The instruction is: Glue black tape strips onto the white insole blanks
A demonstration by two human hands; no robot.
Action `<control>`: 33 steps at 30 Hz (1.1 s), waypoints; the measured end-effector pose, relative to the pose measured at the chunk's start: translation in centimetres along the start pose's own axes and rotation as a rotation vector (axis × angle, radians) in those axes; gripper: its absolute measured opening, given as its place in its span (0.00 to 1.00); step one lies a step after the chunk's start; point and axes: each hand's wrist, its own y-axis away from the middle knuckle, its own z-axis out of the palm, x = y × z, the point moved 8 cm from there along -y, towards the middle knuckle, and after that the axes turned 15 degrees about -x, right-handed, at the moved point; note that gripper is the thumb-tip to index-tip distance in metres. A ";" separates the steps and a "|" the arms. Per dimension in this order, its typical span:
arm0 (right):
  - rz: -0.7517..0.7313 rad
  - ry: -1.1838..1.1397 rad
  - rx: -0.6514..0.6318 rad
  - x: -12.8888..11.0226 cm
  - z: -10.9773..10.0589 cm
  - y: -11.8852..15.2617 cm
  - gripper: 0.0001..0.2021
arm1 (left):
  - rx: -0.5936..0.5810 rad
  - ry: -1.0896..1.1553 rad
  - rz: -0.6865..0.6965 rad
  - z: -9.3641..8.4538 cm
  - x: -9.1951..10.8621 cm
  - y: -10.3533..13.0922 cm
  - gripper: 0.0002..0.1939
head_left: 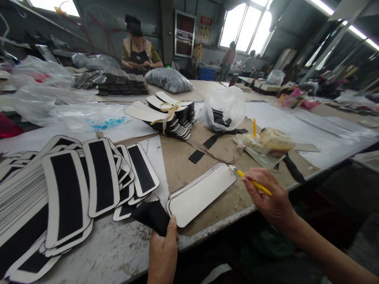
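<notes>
**Brush (254,183) at the right end of a white panel stack (204,195), close to the front edge**

The stack lay aslant on a brown sheet (183,169) over the surface (118,254), its lower right side near the worn front edge, with a narrow brown band between. Beyond its far side was open room, reaching to two loose dark pieces (204,150). To the right, bare sheet ran up to a stained container (276,142) with a yellow handle (254,127) standing beside it. Room was tighter on the left, where a pile of black-centred panels (66,197) spread close by.

The right hand (269,195) had its grip closed around the brush's yellow handle, the bristles at the top panel's right corner; how firmly they touched was hard to tell. The left hand (163,248) had a closed grip on black strips (155,217), pinched under the thumb just beside the stack's near corner.

The left fingers were mostly hidden, and that wrist was cut off below. The right forearm ran out of frame. The lower white panels showed only as thin edges, and the pile was cut off at the left. Cloudy plastic blurred the contents of a bag (223,108) farther back.
</notes>
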 end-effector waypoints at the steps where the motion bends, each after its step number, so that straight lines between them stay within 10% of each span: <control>1: -0.003 0.000 0.023 -0.2 -0.7 0.0 0.07 | 0.000 0.000 -0.008 0.0 -0.1 0.0 0.18; 5: 0.034 -0.068 0.103 -0.3 -2.5 0.1 0.05 | -0.003 0.004 -0.019 0.0 -0.3 -0.3 0.17; 13: 0.067 -0.172 0.013 2.3 1.0 0.1 0.02 | 0.039 -0.061 -0.007 -0.1 -0.2 -0.1 0.18; 23: 0.100 -0.130 0.059 0.2 -3.2 0.8 0.05 | 0.063 0.173 0.033 -1.2 1.2 1.3 0.22; 33: 0.278 -1.139 -0.629 -8.1 9.8 1.0 0.10 | -0.233 0.432 0.024 3.0 4.0 6.2 0.19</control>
